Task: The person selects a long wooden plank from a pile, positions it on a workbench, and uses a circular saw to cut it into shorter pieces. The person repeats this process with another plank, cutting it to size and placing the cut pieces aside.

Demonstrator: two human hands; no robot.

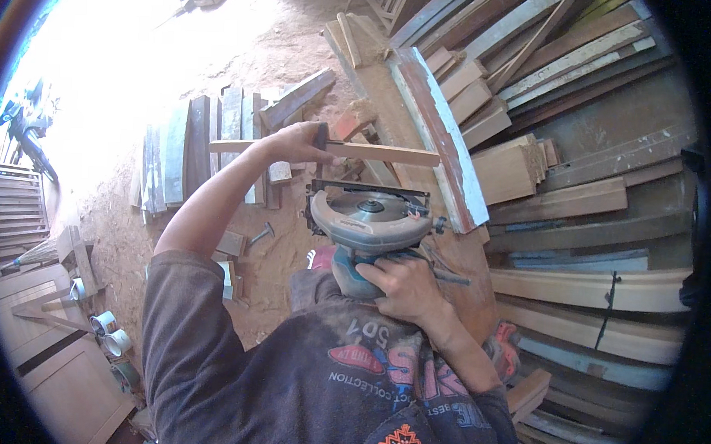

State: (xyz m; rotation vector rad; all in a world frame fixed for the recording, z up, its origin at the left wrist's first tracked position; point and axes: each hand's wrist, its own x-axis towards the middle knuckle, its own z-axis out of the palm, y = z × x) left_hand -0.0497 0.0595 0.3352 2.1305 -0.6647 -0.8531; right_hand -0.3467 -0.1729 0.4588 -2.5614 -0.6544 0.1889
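My right hand (406,288) is wrapped round the handle of a circular saw (375,232), held close in front of my chest. The saw's round blade faces up toward me, and its dark base plate edge points away. Beyond the saw, my left hand (294,145) grips a narrow wooden strip (385,153) lying crosswise. A small dark upright piece (322,136) stands at my left fingers against the strip; its kind I cannot make out. The strip's right end reaches over a plank bench (414,175), near a board with worn white paint (444,139).
Short boards (198,142) stand in a row at the left on the dirt floor. A hammer (263,234) lies below them. Stacked timber (596,297) fills the right side. At the lower left are tins (116,342) and a wooden door panel (76,380). A red power tool (504,348) sits by my right elbow.
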